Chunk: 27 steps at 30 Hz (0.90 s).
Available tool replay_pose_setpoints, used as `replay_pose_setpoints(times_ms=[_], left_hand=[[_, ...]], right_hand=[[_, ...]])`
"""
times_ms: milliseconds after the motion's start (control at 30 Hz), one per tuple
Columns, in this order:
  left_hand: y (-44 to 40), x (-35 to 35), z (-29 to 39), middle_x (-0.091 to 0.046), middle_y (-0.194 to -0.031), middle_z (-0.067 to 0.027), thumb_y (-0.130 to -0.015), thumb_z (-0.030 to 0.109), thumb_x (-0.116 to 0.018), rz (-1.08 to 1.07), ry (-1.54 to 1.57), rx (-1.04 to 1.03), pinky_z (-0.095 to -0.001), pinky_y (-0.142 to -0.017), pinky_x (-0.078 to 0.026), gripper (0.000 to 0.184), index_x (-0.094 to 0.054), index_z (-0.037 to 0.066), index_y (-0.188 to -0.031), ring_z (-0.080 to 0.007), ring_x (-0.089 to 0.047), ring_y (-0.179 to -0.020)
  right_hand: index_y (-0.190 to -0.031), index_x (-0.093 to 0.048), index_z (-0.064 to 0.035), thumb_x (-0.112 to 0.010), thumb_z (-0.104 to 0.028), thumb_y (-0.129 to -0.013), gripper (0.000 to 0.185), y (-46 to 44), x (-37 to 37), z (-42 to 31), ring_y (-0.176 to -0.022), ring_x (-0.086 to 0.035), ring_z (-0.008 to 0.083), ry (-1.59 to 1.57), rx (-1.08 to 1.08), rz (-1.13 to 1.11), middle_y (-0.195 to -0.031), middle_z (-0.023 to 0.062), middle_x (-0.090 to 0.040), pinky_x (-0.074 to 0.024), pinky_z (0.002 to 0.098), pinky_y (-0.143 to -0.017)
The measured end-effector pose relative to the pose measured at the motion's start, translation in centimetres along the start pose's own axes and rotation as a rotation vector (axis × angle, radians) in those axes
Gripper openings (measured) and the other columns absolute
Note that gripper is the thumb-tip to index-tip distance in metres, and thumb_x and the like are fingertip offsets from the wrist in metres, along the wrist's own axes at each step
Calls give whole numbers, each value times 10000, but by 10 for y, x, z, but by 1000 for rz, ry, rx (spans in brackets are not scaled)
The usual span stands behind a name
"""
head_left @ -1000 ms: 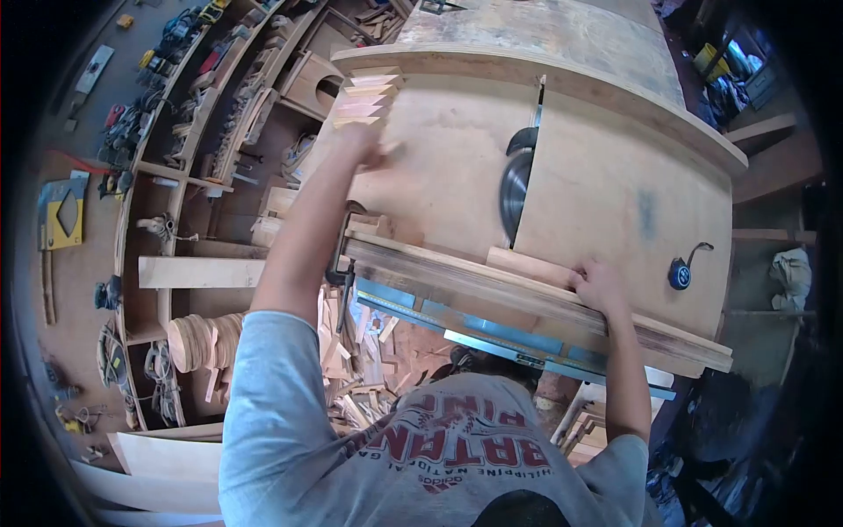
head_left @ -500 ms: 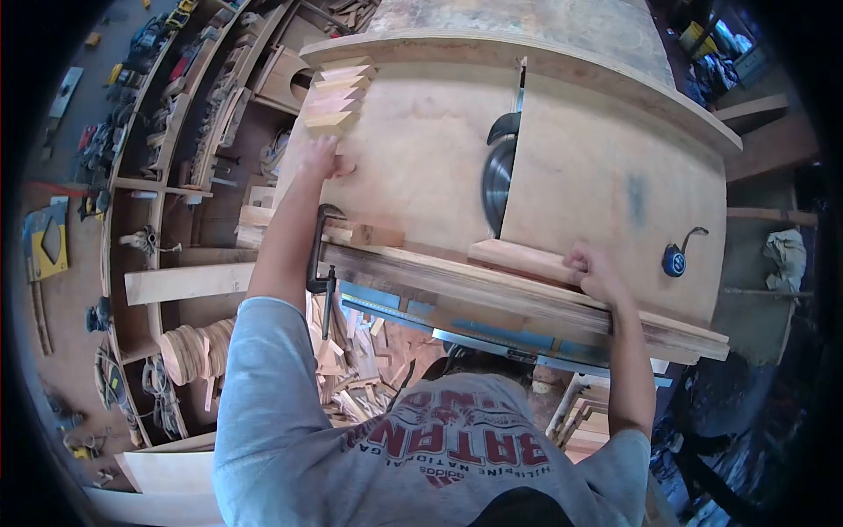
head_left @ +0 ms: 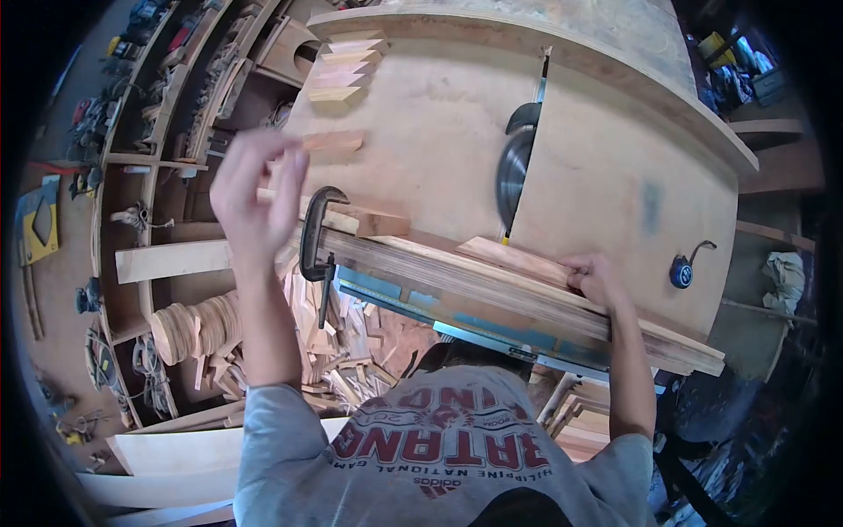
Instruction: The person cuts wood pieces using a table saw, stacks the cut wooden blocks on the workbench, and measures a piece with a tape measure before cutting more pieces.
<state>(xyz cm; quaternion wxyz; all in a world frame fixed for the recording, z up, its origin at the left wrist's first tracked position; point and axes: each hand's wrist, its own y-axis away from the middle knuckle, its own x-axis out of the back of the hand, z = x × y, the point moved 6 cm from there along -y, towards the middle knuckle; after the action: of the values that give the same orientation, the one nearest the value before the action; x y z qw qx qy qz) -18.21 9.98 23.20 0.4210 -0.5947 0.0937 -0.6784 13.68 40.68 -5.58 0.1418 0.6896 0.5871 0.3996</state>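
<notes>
Wooden saw table [head_left: 439,132] — angled wood pieces [head_left: 349,68], tape measure [head_left: 681,272]

Head view, single: worn on the person's head, facing forward and down; wide, curved field, dark at corners. Near: shirt [head_left: 439,443], bottom centre. Beyond: left hand [head_left: 255,195], right hand [head_left: 597,279], saw table [head_left: 606,167], seen from above.

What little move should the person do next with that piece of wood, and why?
Maybe slide the wood piece left along the wooden rail, toward the block near the clamp. The right hand has its right end, and there's a gap between piece and block.
</notes>
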Motion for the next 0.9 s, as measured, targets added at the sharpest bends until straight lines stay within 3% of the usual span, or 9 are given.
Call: replay_pose_setpoints(times_ms=[33, 67, 167, 233, 433, 567, 633, 733, 900], left_hand=[[17, 4, 10, -731, -924, -90, -927, 43, -758, 51, 3, -83, -271, -650, -470, 76, -742, 6, -990, -162, -626, -763], [32, 5, 15, -740, -861, -118, -827, -31, -751, 66, 14, -45, -347, -728, -550, 105, -729, 4, -924, -266, -709, -799], [79, -3, 23, -750, -854, -103, -822, -18, -752, 84, 89, 11, -359, -714, -559, 93, -718, 20, -899, -266, -708, -769], [116, -14, 27, -746, -853, -104, -821, 32, -772, 8, 115, 42, -355, -685, -553, 79, -731, 33, -889, -262, -704, -756], [207, -67, 61, -749, -897, -106, -813, 65, -813, -217, 330, 226, -376, -694, -575, 87, -763, 47, -881, -271, -727, -776], [222, -75, 79, -754, -909, -125, -816, 42, -792, -270, 412, 299, -379, -715, -576, 76, -763, 24, -885, -288, -738, -806], [225, -75, 79, -755, -915, -126, -817, 43, -793, -270, 412, 303, -381, -716, -577, 74, -762, 24, -881, -286, -737, -805], [235, -77, 71, -756, -930, -120, -817, 57, -806, -285, 395, 312, -389, -724, -586, 83, -764, 34, -885, -284, -737, -805], [238, -81, 65, -757, -942, -116, -819, 76, -818, -316, 388, 329, -393, -736, -596, 100, -767, 44, -899, -288, -743, -817]], right_hand=[[-1323, -767, -74, -694, 76, -878, 476, -2, -2, -8, -831, -724, 173, 22, 13, -22, -967, 134, -806, -576, 345, -774], [-1323, -767, -74, -694, 76, -878, 476, -2, -3, -17, -831, -724, 173, 21, 15, -31, -967, 134, -806, -576, 345, -774], [-1244, -805, -77, -704, 68, -874, 410, -3, -9, -12, -851, -718, 172, -67, -66, -32, -954, 123, -791, -572, 351, -798], [-1181, -829, -87, -716, 64, -859, 373, -6, -4, 4, -859, -712, 189, 65, 290, 168, -936, 122, -777, -569, 359, -819], [-943, -820, -17, -705, 62, -852, 166, 3, -5, -7, -885, -716, 214, 42, 308, 156, -956, 135, -776, -568, 358, -856], [-967, -788, -2, -682, 56, -872, 153, -7, -8, 7, -883, -714, 205, -14, 199, 147, -951, 127, -776, -571, 356, -854], [-1093, -778, -12, -664, 42, -892, 238, -8, -7, 27, -888, -716, 201, -348, 43, 203, -964, 121, -783, -575, 352, -841], [-1186, -760, -16, -649, 34, -906, 306, -2, -2, 16, -914, -724, 202, -115, 81, 146, -1001, 136, -790, -577, 347, -844], [-1276, -735, 2, -576, 60, -952, 365, -8, -11, 10, -963, -723, 192, -140, 84, 43, -1042, 133, -794, -577, 345, -872]])
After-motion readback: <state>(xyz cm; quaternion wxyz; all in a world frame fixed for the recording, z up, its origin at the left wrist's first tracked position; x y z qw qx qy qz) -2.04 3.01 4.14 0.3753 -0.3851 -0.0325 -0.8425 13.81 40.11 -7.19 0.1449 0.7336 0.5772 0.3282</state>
